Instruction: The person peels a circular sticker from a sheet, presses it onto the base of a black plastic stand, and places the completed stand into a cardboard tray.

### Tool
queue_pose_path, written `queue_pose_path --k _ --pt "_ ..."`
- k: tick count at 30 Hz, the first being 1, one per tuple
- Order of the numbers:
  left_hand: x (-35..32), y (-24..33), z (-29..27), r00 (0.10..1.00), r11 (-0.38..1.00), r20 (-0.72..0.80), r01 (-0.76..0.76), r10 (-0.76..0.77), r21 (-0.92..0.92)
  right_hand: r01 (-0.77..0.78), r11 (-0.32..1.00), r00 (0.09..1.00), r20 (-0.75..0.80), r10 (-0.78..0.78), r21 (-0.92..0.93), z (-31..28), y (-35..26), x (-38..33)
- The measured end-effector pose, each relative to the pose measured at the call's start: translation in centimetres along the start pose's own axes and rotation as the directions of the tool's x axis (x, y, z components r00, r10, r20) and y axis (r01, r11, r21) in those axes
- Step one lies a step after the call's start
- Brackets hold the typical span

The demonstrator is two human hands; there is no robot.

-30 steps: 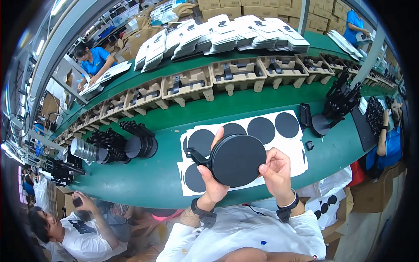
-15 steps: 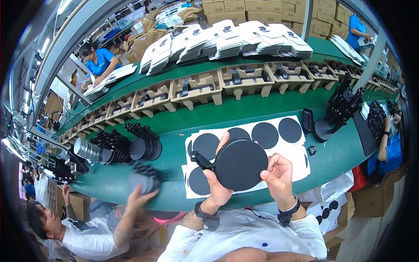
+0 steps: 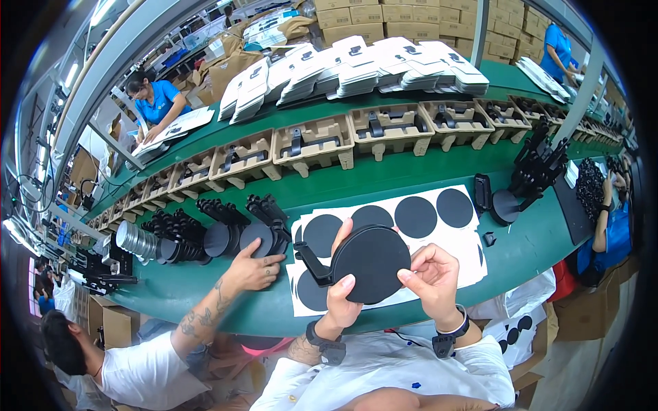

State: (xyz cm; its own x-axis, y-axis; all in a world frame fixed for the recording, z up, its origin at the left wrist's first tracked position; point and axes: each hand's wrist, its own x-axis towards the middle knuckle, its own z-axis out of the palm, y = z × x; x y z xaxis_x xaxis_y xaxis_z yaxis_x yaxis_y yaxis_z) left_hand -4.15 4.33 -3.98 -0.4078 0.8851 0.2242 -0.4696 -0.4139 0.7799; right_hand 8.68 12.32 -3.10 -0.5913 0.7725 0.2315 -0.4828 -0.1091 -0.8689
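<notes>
My left hand (image 3: pixel 343 305) is closed around a round black base (image 3: pixel 371 264), tilted so its flat face shows. A black jointed arm (image 3: pixel 314 266) sticks out from the base's left side. At the base's right rim, my right hand (image 3: pixel 436 282) has its thumb and bent fingers pinched against the edge. Beneath both hands lie white sheets (image 3: pixel 456 257) carrying round black pads (image 3: pixel 415 216). The lower part of the sheets is partly covered by the base and my hands.
At left a co-worker's hand (image 3: pixel 257 268) touches one of several stacked round bases (image 3: pixel 221 240). Silver discs (image 3: pixel 133 240) stand farther left. More black stands (image 3: pixel 506 205) are at right. Cardboard trays (image 3: pixel 312 147) line the far side, with white packs (image 3: pixel 356 72) behind.
The base in my hands has moved slightly left and down. The co-worker's hand has set a dark base down beside the left stacks. The trays have shifted a little right.
</notes>
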Motion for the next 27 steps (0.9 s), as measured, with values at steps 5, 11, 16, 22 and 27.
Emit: queue_pose_path --k 5,11,16,22,27 --pt "-0.4 -0.2 -0.7 0.996 0.984 0.002 -0.087 0.088 0.157 0.050 0.878 0.999 0.023 -0.044 -0.477 -0.3 0.6 1.1" --pt "0.1 1.1 -0.6 0.993 0.997 -0.096 -0.074 0.070 -0.032 0.312 0.497 0.913 0.110 -0.394 -0.810 -0.9 0.6 2.2" --pt "0.4 1.6 -0.9 0.993 0.989 -0.118 -0.029 0.011 -0.148 0.799 0.183 0.573 0.634 -0.519 -0.572 1.4 0.8 2.1" --pt "-0.2 0.2 -2.7 0.998 0.996 -0.069 -0.014 0.008 -0.088 0.865 0.027 0.434 0.719 -0.543 -0.501 1.2 1.9 3.7" --pt "-1.1 1.2 -4.2 0.973 0.965 0.205 0.047 -0.102 0.258 0.658 0.153 0.689 0.507 -0.517 -0.737 2.2 0.8 11.9"
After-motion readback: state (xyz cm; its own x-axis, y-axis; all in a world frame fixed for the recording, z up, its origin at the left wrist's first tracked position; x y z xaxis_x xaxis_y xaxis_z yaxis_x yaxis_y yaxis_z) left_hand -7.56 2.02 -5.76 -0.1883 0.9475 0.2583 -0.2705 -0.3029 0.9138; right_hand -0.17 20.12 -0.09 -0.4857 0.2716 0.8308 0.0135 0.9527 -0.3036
